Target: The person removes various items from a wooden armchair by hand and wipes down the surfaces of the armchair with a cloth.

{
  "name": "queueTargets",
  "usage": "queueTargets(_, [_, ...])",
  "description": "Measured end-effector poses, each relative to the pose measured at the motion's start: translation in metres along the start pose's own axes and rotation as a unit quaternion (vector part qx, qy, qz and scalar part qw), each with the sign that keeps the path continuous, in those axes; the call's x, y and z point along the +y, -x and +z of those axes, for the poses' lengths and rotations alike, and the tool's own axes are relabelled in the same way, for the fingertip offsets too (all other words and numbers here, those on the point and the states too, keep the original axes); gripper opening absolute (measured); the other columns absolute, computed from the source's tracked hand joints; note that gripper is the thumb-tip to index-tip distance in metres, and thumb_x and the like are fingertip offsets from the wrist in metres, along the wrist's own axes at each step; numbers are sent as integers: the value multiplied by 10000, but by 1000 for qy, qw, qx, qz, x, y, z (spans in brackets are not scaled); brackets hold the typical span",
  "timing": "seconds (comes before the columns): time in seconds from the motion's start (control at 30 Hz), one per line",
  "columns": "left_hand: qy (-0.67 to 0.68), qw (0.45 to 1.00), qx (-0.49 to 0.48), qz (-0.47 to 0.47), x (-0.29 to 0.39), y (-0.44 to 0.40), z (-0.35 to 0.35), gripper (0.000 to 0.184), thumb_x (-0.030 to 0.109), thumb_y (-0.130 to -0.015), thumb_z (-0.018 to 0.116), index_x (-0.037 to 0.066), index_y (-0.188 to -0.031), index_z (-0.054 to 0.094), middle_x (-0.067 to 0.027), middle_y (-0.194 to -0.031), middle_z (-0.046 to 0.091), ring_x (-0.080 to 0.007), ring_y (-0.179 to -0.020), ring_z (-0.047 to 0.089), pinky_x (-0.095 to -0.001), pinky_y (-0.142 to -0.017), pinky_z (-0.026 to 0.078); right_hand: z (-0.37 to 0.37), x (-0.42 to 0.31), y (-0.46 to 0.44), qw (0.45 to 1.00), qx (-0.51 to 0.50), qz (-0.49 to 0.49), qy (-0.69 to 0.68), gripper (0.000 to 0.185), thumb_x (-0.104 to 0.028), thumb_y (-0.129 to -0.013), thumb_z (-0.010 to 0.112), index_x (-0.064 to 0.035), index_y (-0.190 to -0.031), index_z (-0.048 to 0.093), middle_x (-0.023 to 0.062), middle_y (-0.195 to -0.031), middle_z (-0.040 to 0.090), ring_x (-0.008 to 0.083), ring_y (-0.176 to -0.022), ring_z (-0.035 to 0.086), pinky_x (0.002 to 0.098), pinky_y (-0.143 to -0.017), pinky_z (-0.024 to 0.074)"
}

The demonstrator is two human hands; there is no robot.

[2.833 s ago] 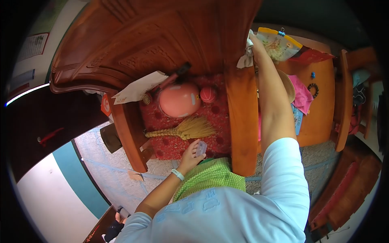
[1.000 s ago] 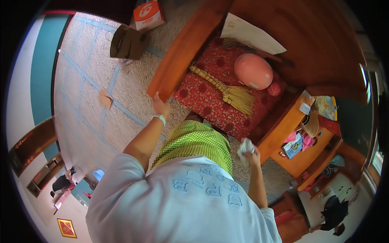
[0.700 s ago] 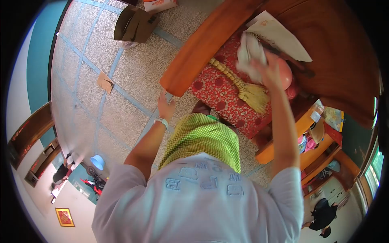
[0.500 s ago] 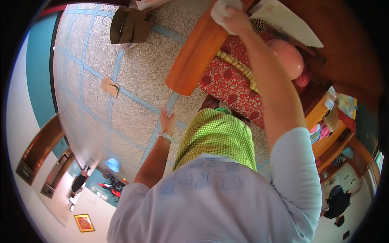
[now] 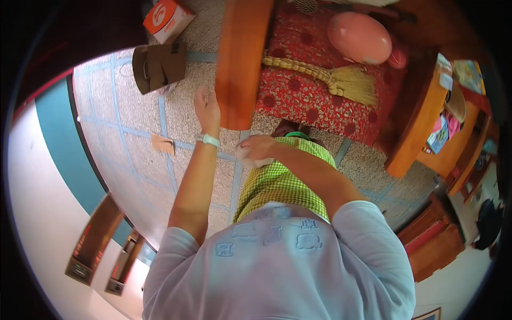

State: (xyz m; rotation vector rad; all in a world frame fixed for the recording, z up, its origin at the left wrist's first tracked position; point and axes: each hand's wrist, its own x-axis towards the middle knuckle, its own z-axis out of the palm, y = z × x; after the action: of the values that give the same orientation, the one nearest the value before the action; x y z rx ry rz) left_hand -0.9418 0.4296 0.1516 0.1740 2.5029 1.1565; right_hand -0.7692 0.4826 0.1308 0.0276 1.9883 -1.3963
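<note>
My right hand [image 5: 260, 147] is closed on a pale cloth [image 5: 246, 153], low in front of me by the near end of the wooden armrest [image 5: 237, 69]. My left hand [image 5: 207, 106], with a pale band on the wrist, is beside the armrest's left side, fingers apart and holding nothing. Right of the armrest, a straw hand broom [image 5: 325, 77] lies on the red patterned seat cushion [image 5: 304, 112]. Behind it are a pink helmet-like object [image 5: 359, 37] and a small pink ball [image 5: 397, 58].
A brown bag [image 5: 159, 66] and an orange and white box [image 5: 167, 20] stand on the floor at the left. A flat piece of cardboard [image 5: 162, 144] lies nearer. At the right is the other armrest [image 5: 418, 122], with a wooden table [image 5: 458, 144] beyond.
My right hand has brought the cloth from the armrest's far part down past its near end. My left hand has risen alongside the armrest. The view has turned.
</note>
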Motion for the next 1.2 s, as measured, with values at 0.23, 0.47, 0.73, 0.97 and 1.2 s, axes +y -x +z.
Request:
queueTargets(0.23, [-363, 917, 127, 104, 1, -6, 85, 510, 312, -894, 323, 18, -1310, 326, -250, -1196, 457, -396, -1097, 434, -465, -932, 328, 10, 97, 112, 739, 255, 199, -591, 387, -92, -759, 615, -26, -1128, 517, 128, -1022, 601, 224, -898, 605, 337, -793, 497])
queueTargets(0.47, [-392, 903, 135, 117, -3, -2, 93, 511, 335, -892, 299, 33, -1302, 324, -241, -1146, 470, -404, -1050, 455, -483, -886, 338, 60, 115, 93, 458, 360, 73, -810, 433, -112, -791, 615, 20, -1179, 475, 130, -1032, 595, 208, -888, 603, 305, -747, 493])
queueTargets(0.73, [-362, 917, 121, 118, -12, -7, 93, 518, 335, -897, 278, 11, -1300, 315, -263, -1154, 454, -432, -1037, 441, -485, -891, 333, 12, 91, -35, 477, 399, -32, -783, 495, -201, -778, 652, 39, -1179, 488, 127, -1086, 579, 178, -940, 578, 270, -793, 460])
queueTargets(0.97, [-353, 922, 105, 119, -13, -7, 93, 514, 335, -908, 261, 24, -1315, 290, -262, -1205, 413, -427, -1076, 417, -486, -905, 319, -33, 116, -79, 618, 185, -155, -748, 325, -142, -761, 635, -8, -1052, 581, 47, -913, 620, 101, -758, 570, 237, -666, 454])
queueTargets(1.2, [-338, 926, 106, 131, -16, -6, 93, 535, 340, -910, 269, -17, -1308, 299, -293, -1210, 397, -431, -1095, 410, -434, -950, 320, -73, 113, -130, 759, 253, -65, -596, 345, -193, -775, 605, 1, -1060, 588, 84, -922, 636, 162, -794, 590, 287, -691, 472])
